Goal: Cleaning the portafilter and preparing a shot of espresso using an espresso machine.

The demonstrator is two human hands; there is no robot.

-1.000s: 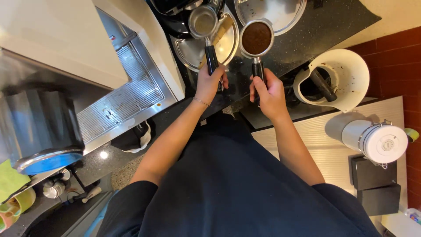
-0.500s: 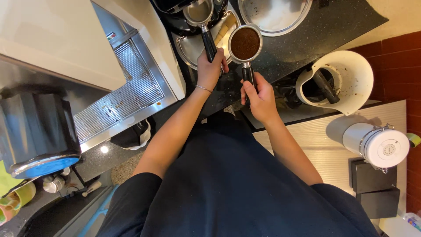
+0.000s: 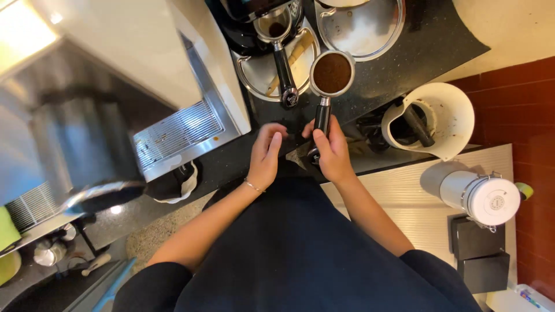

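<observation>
My right hand [image 3: 330, 151] grips the black handle of a portafilter [image 3: 331, 74] whose metal basket is full of brown ground coffee. It is held over the dark counter [image 3: 404, 52]. My left hand [image 3: 265, 153] is beside it, fingers loosely curled, holding nothing. A second portafilter [image 3: 280, 41] with a black handle rests under the grinder [image 3: 254, 11] at the top, just beyond my left hand's fingertips.
A steel espresso machine with a drip grate [image 3: 176, 136] stands on the left. A round metal tray [image 3: 361, 26] sits at the top. A white knock bin [image 3: 433, 118] with a black bar and a white lidded canister [image 3: 483, 196] are on the right.
My left hand let go of the second portafilter's handle and drew back toward me. My right hand pulled the filled portafilter nearer. The second portafilter stayed at the grinder.
</observation>
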